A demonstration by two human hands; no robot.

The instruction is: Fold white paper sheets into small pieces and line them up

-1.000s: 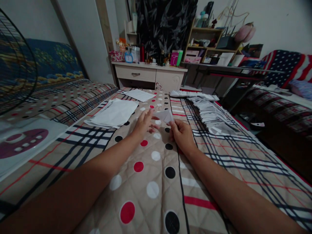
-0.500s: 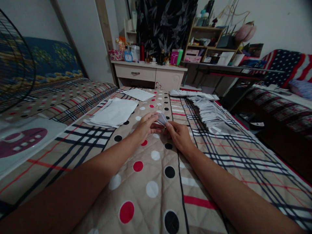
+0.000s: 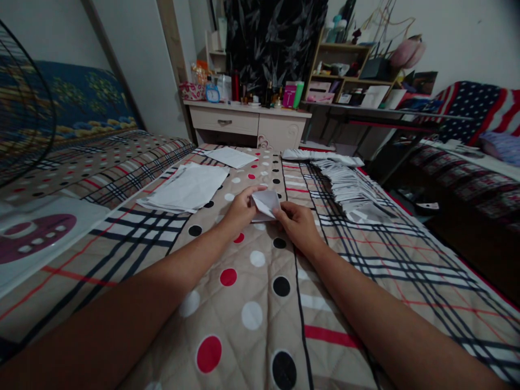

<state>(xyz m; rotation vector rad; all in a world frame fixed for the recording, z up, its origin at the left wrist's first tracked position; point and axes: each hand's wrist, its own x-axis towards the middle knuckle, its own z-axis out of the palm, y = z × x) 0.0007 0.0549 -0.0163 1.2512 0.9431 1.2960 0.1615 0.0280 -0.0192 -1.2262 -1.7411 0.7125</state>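
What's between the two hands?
A folded paper, pinched at its edges by the left hand and right hand, over the quilt. Head view.

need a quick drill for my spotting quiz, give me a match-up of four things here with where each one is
Things:
1. small folded paper
2. loose white sheets
3. long row of folded papers
4. blue clock

Places:
a. on the white dresser
b. pinched between left hand and right hand
c. on the quilt, left of the hands
d. on the quilt, right of the hands

Pairs: 1-b, 2-c, 3-d, 4-a
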